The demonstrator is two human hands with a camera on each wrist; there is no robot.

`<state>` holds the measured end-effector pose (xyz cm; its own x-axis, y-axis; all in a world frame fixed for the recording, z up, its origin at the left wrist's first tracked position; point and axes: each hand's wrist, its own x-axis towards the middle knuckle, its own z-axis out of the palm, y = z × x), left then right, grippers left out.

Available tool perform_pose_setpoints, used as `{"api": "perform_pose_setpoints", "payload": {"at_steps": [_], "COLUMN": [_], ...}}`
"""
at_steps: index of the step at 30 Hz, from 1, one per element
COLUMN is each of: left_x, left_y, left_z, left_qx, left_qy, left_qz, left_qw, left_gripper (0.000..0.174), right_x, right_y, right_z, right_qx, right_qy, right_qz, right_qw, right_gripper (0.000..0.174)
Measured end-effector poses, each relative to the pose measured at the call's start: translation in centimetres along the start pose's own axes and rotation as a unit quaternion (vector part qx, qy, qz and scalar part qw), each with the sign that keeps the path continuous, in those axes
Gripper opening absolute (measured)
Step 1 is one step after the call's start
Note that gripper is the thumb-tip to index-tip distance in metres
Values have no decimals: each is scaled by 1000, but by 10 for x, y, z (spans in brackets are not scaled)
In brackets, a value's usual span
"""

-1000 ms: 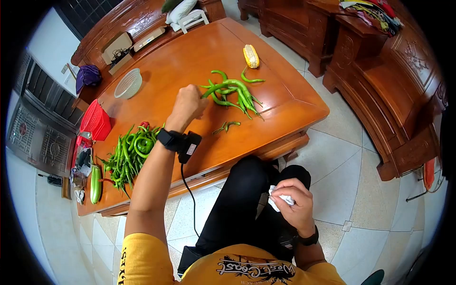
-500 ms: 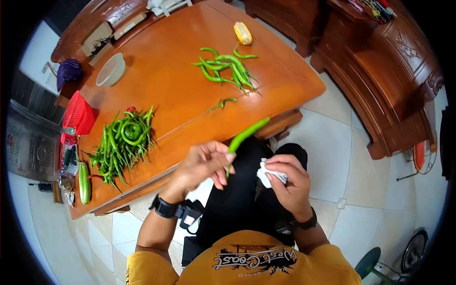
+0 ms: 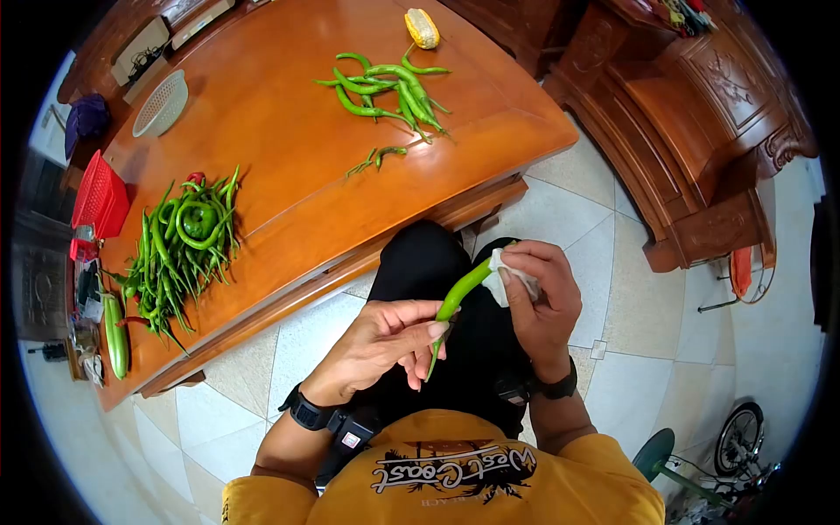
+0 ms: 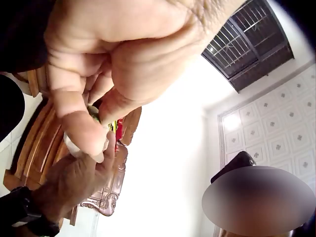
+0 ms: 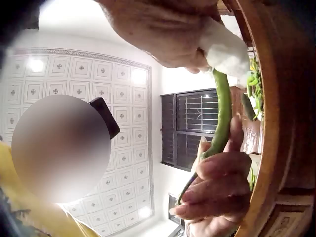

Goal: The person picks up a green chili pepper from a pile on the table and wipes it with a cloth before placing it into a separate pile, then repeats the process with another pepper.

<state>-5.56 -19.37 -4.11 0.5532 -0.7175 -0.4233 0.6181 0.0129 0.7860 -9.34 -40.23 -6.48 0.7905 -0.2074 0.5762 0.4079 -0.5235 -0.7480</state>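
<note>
In the head view my left hand (image 3: 385, 346) pinches a long green chili pepper (image 3: 458, 294) between thumb and fingers near its thin end. My right hand (image 3: 544, 297) holds a crumpled white cloth (image 3: 500, 278) against the pepper's thicker end, which the cloth partly covers. The right wrist view gives the same meeting of pepper (image 5: 223, 108) and white cloth (image 5: 226, 49), above the left hand's fingers. Both hands are over the person's lap, in front of the table. From the left wrist, the hands hide most of the pepper.
On the wooden table (image 3: 289, 175) lie a big heap of green peppers (image 3: 166, 254), a smaller group (image 3: 394, 92), small pepper pieces (image 3: 378, 160) and a corn cob (image 3: 422, 28). A red basket (image 3: 101, 199), a pale basket (image 3: 162, 103) and a long green vegetable (image 3: 115, 334) stand or lie leftward.
My left hand came back from the smaller pepper group with one pepper and brought it over the lap. The pepper's thick end now meets the white cloth in my right hand.
</note>
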Motion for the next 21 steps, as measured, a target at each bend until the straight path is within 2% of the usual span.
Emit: {"api": "perform_pose_setpoints", "payload": {"at_steps": [2,5,8,12,16,19,21], "left_x": [1,5,9,8,4,3,4], "left_y": [-2,-5,-7,-8,-5,-6,-7], "left_z": [-1,2,3,1,2,3,4], "left_qx": [3,8,15,50,81,92,101], "left_qy": [8,13,10,10,25,37,47], "left_qz": [11,39,68,68,60,65,68], "left_qw": [1000,999,998,996,995,993,991], "left_gripper": [29,37,48,42,31,28,28], "right_x": [0,-2,-13,-2,2,-2,-4], "right_y": [-2,-12,-17,-13,1,1,-7], "right_z": [2,6,18,8,-1,0,3], "right_qx": [10,28,112,52,-13,-3,24], "right_qy": [-6,-80,-111,-105,-14,-17,-69], "right_qz": [-1,-14,2,-9,12,26,18], "right_qw": [1000,996,987,993,1000,999,997], "right_gripper": [24,21,19,19,23,24,22]}}
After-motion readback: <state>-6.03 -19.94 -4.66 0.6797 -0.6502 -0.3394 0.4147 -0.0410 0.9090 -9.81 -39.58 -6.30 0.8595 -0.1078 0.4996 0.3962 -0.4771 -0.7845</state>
